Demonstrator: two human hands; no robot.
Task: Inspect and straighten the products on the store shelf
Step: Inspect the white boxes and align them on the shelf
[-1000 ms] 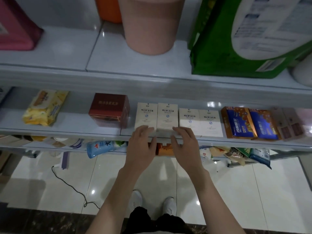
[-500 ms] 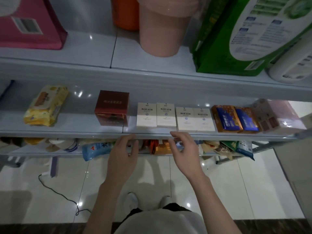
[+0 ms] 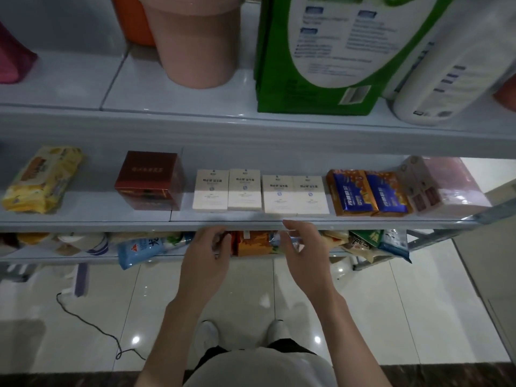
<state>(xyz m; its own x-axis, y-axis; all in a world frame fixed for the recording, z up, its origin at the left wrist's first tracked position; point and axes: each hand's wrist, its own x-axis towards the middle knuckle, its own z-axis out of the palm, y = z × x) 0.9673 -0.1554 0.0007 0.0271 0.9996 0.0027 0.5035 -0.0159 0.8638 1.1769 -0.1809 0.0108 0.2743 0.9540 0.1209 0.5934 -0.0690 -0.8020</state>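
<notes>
Several cream boxes (image 3: 261, 194) stand side by side on the middle shelf (image 3: 83, 220), with a dark red box (image 3: 149, 180) to their left and two blue-and-orange packs (image 3: 368, 192) to their right. My left hand (image 3: 208, 254) and my right hand (image 3: 303, 248) hover just below that shelf's front edge. Their fingers are loosely curled and hold nothing. Between them, on the lower shelf, an orange packet (image 3: 252, 243) shows.
A yellow wipes pack (image 3: 42, 180) and a pink wrapped bundle (image 3: 444, 182) sit at the middle shelf's ends. Above stand a pink bucket (image 3: 195, 37), a green bag (image 3: 329, 51) and a white roll pack (image 3: 446, 71). A blue pouch (image 3: 142, 247) overhangs the lower shelf. A cable (image 3: 92, 328) crosses the floor.
Both hands have come off the cream boxes and dropped below the middle shelf's edge, in front of the lower shelf. The boxes stay in their row.
</notes>
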